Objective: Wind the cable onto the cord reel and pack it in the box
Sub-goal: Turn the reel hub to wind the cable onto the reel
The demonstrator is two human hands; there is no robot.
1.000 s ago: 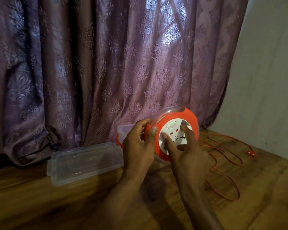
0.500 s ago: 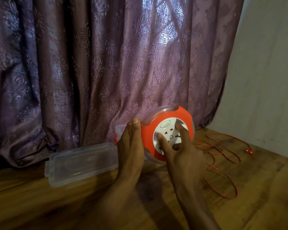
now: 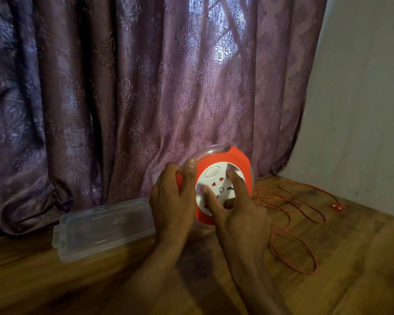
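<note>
An orange cord reel (image 3: 237, 159) with a white socket face and a clear rim is held upright above the wooden floor. My left hand (image 3: 171, 201) grips its left edge, thumb on the rim. My right hand (image 3: 234, 214) rests on the white centre disc with fingers pressed on it. A thin orange cable (image 3: 291, 223) lies in loose loops on the floor to the right and ends in a small plug (image 3: 336, 206). A clear plastic lid (image 3: 105, 226) lies flat on the left. The box itself is mostly hidden behind my left hand.
A purple patterned curtain (image 3: 146, 87) hangs right behind the reel and reaches the floor. A pale wall (image 3: 362, 110) closes the right side. The wooden floor (image 3: 77, 280) stretches in front of me.
My left thumb has come back over the reel's rim after lying flat beside it. My right fingers have shifted round on the white disc. The cable loops lie slightly closer to the reel.
</note>
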